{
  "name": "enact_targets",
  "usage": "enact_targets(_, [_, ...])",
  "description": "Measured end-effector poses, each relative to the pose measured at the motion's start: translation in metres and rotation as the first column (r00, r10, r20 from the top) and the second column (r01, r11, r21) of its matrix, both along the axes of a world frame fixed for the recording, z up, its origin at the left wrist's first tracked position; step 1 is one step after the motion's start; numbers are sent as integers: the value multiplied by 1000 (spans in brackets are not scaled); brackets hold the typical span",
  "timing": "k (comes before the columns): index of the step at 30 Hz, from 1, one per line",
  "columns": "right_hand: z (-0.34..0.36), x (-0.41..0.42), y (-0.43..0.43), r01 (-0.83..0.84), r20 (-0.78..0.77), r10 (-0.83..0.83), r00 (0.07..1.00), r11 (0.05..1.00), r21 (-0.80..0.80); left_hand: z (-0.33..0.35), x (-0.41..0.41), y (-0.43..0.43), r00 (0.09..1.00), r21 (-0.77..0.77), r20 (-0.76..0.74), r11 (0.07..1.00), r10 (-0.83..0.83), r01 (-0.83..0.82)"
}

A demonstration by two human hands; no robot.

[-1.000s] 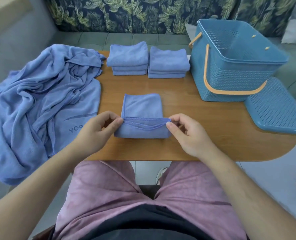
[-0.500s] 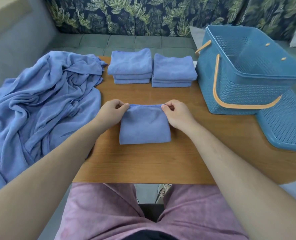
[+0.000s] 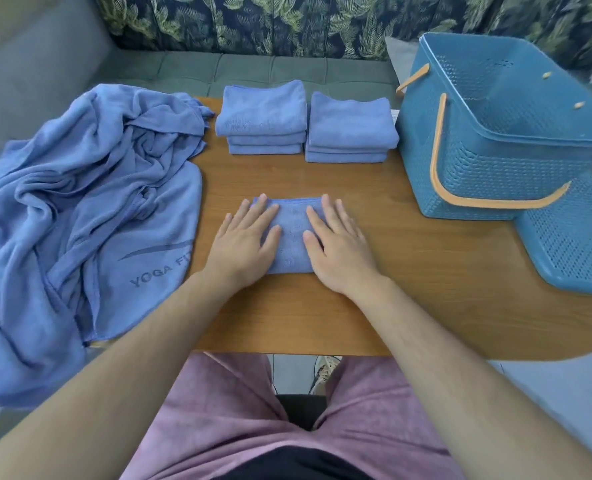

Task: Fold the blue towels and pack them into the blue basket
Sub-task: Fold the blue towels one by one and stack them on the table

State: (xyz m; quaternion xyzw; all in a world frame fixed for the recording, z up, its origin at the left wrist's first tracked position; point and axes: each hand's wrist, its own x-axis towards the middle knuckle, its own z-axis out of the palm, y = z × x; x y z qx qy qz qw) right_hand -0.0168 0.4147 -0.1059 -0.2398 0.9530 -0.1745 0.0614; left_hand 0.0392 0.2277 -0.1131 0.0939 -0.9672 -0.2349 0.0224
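Folded blue towel, soft terry square, left hand and right hand pressing flat, fingers straight

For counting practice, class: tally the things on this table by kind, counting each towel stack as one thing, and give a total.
Stacks of folded towels: 2
Single folded towel: 1
Crumpled towel heap: 1
Basket: 1
Perforated lid: 1
Total: 6
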Motion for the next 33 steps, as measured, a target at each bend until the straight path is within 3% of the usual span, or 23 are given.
enact_targets(3, [2,11,1,144,67,-144,987,990,7,3,12,10,984,-53,-17,982,178,-179])
enact_targets(5, [1,19,-2,165,27,-164,986,985,-50,3,21,21,984,-47,-52,984,168,-170])
enact_targets(8, [2,23,-4,212,23,-214,977,938,-273,3,20,20,983,143,-67,977,171,-160])
enact_targets(12, [15,19,-5,333,289,-200,936,766,-550,17,15,13,977,448,-93,885,191,-130])
enact_targets(16, [33,8,-12,370,343,-179,922,665,-648,41,10,8,960,545,-123,825,253,-148])
enact_targets(22, [91,-41,-36,259,255,-109,961,685,-681,94,-30,-26,931,657,-185,745,315,-121])
enact_targets(28, [150,-124,-87,226,234,-94,968,738,-636,147,-121,-81,906,572,-231,803,356,-169])
enact_targets(33, [149,-185,-122,241,275,-85,958,760,-604,140,-193,-120,919,557,-193,810,343,-185])
